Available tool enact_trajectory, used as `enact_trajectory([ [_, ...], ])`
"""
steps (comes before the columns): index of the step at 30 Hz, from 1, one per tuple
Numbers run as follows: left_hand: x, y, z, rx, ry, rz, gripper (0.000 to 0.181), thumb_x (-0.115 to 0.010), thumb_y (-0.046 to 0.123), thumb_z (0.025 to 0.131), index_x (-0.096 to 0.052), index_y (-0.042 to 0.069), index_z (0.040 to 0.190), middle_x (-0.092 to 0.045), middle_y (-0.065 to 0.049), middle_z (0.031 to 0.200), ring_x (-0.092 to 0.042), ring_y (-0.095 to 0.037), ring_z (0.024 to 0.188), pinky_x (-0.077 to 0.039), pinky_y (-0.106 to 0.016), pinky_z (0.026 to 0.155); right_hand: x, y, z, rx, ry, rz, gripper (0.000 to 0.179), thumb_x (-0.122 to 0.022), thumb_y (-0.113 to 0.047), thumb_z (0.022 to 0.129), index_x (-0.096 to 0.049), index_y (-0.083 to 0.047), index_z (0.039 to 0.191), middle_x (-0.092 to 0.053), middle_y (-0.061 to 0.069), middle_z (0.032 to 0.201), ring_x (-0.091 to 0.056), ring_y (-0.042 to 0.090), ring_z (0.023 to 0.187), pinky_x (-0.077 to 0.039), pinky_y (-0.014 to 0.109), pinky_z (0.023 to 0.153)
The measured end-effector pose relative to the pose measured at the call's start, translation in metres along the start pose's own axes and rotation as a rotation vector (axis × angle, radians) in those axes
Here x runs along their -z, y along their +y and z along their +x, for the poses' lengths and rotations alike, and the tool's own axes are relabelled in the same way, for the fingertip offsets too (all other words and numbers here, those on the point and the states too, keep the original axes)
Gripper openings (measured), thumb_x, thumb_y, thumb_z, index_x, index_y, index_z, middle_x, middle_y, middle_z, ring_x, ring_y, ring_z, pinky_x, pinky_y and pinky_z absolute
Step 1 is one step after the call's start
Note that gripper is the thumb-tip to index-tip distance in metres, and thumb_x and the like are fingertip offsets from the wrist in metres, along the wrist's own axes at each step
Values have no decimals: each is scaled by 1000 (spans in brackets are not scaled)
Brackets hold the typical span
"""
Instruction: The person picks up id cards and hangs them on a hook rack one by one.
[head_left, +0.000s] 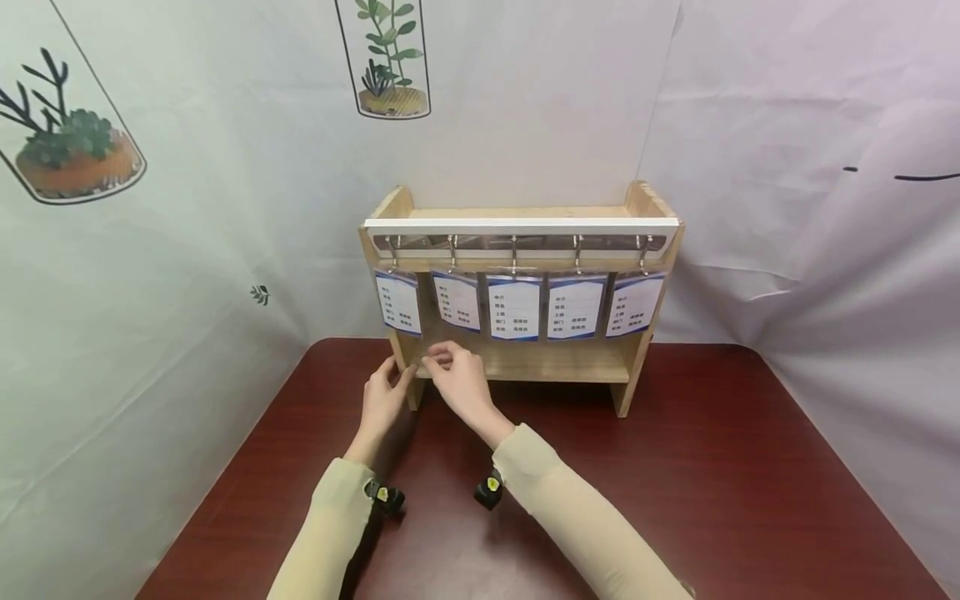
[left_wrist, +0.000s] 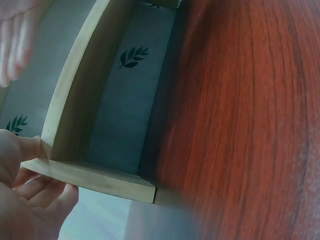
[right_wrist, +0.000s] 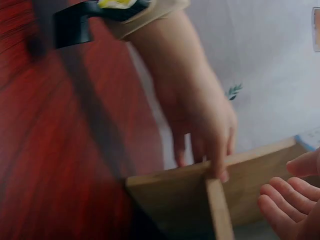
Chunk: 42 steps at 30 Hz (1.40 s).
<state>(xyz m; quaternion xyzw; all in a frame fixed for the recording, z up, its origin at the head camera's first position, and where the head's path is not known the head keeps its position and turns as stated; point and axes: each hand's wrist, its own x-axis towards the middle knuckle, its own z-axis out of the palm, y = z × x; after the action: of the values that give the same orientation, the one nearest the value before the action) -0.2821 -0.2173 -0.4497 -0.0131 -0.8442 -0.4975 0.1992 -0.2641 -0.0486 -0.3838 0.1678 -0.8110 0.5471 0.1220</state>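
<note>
A small wooden rack (head_left: 555,362) stands upright on the table, with several hooks under its white front strip. From these hooks hang several card sleeves (head_left: 513,308) with blue-edged printed cards. My left hand (head_left: 384,400) grips the rack's left side panel at the lower shelf. In the left wrist view, its thumb lies at the shelf joint and its fingers are on the panel's outer face (left_wrist: 90,179). Beside it, in front of the shelf, my right hand (head_left: 461,383) hovers with loosely bent fingers and holds nothing. The right wrist view shows that hand's fingers (right_wrist: 285,197) above the shelf.
The dark red wooden table (head_left: 720,467) extends on both sides of the rack and toward me. White cloth (head_left: 247,233) printed with plants hangs close behind and beside the table. Each wrist carries a small black camera (head_left: 489,490).
</note>
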Motion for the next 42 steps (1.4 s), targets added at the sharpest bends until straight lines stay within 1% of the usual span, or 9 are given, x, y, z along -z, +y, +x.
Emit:
enact_trajectory([
  [5, -1, 0, 1, 7, 3, 1, 44, -65, 29, 100, -60, 4, 135, -66, -22, 125, -64, -36, 116, -55, -50, 89, 9, 18, -12, -13, -5, -30, 22, -67, -15, 96, -72, -1, 111, -76, 11, 99, -73, 25, 90, -58, 34, 77],
  [10, 0, 1, 2, 0, 8, 6, 44, -65, 28, 100, -60, 2, 135, -66, -22, 126, -64, -35, 116, -55, -49, 89, 22, 32, -21, -26, 13, -58, 20, -70, -15, 94, -74, -3, 110, -76, 8, 98, -74, 23, 88, -58, 34, 77],
  [18, 5, 1, 3, 15, 17, -10, 43, -65, 26, 100, -60, 2, 135, -65, -22, 128, -63, -34, 118, -54, -47, 92, 32, 40, -25, -52, 3, -70, 18, -70, -15, 94, -74, -6, 110, -76, 5, 98, -73, 21, 88, -58, 34, 76],
  [23, 3, -1, 3, 16, 7, 6, 45, -64, 28, 101, -59, 2, 137, -65, -21, 128, -63, -33, 118, -55, -47, 91, 33, 43, -26, -48, 7, -79, 18, -70, -15, 94, -74, -6, 109, -76, 5, 97, -73, 21, 87, -58, 34, 75],
  [30, 4, -2, 0, 39, -5, 4, 46, -64, 29, 101, -58, 3, 138, -64, -20, 130, -63, -33, 119, -55, -47, 90, 40, 57, -35, -66, 17, -122, 17, -71, -16, 93, -74, -8, 108, -76, 2, 92, -73, 18, 81, -57, 36, 75],
  [34, 8, -1, 1, 36, -13, -10, 47, -64, 29, 101, -57, 2, 138, -63, -21, 132, -61, -34, 121, -54, -47, 93, 50, 69, -38, -85, 30, -155, 16, -71, -17, 93, -75, -12, 107, -76, 0, 91, -72, 15, 78, -57, 35, 74],
  [37, 10, -4, 0, 32, -38, -29, 48, -62, 29, 102, -54, 1, 141, -61, -22, 135, -59, -35, 124, -52, -47, 96, 61, 81, -43, -92, 39, -177, 16, -71, -16, 92, -75, -11, 107, -76, -1, 91, -72, 14, 78, -57, 35, 75],
  [40, 14, -10, -5, 38, -62, -26, 49, -59, 28, 104, -52, 1, 143, -59, -23, 137, -57, -36, 127, -49, -48, 100, 75, 93, -51, -93, 45, -176, 16, -71, -13, 92, -75, -9, 106, -76, 0, 91, -72, 15, 78, -57, 37, 76],
  [42, 17, -15, -11, 38, -79, -3, 49, -58, 27, 104, -50, 0, 144, -59, -23, 137, -56, -35, 128, -47, -48, 103, 87, 101, -56, -94, 49, -171, 15, -71, -11, 91, -75, -8, 106, -76, 1, 91, -72, 17, 79, -57, 38, 76],
])
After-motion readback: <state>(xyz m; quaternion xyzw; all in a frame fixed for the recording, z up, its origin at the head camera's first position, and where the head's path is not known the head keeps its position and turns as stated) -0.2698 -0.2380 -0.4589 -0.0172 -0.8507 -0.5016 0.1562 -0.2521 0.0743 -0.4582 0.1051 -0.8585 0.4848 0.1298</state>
